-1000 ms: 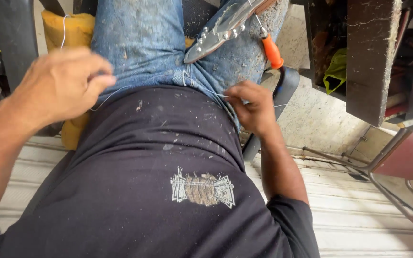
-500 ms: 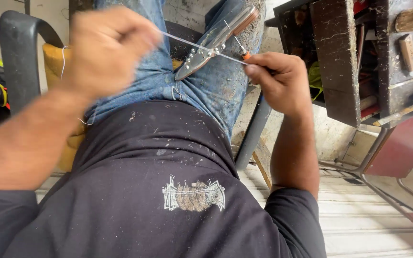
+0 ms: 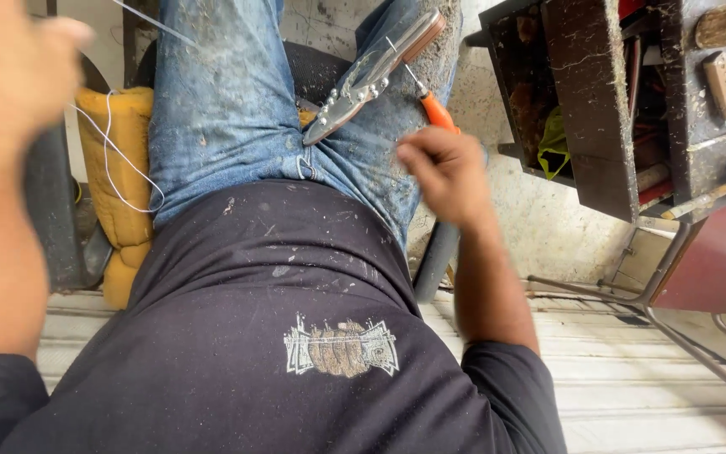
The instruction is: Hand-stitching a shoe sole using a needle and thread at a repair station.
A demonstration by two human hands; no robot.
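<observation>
I sit with a long metal blade-like piece, studded with rivets, lying across my jeans. My right hand hovers over my right thigh, closed around an orange-handled tool whose thin shaft points up towards the metal piece. My left hand is raised at the upper left, blurred by motion, fingers closed. A white thread trails from it over the yellow cushion, and a thin strand crosses my left knee.
A dark chair with the yellow cushion stands at my left. At the right is a dark wooden rack with tools and scraps. A red metal-framed stool stands at the far right on a pale planked floor.
My left hand has swung up and to the left, drawing the thread out. My right hand has dropped from the metal piece to my thigh with the orange tool.
</observation>
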